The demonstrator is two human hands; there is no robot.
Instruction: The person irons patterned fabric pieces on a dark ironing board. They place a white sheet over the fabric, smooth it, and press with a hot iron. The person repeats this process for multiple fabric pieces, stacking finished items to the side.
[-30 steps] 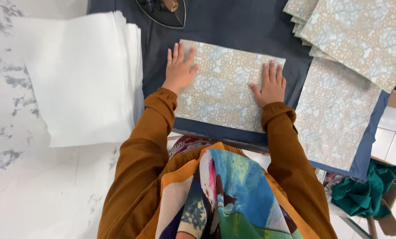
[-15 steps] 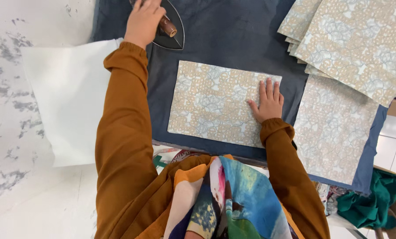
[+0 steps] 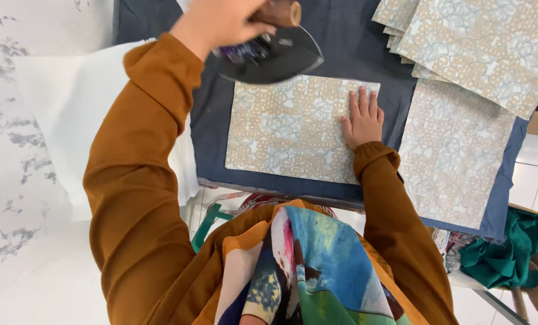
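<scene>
A rectangular piece of patterned beige-and-blue fabric (image 3: 293,129) lies flat on a dark blue-grey padded surface (image 3: 212,129). My left hand (image 3: 218,21) grips the wooden handle of a dark clothes iron (image 3: 272,57), which hangs lifted over the fabric's upper left corner. My right hand (image 3: 363,117) rests flat, fingers together, on the right end of the same fabric piece. Both arms wear brown-orange sleeves.
A stack of white sheets (image 3: 70,120) lies to the left on a marbled white table (image 3: 16,198). More patterned fabric pieces (image 3: 479,54) are piled at the upper right and one (image 3: 455,156) lies at right. Green cloth (image 3: 503,250) hangs low right.
My left hand left the fabric, reached up to the iron at the far edge, took its handle and lifted it over the fabric. My right hand stayed pressed on the fabric.
</scene>
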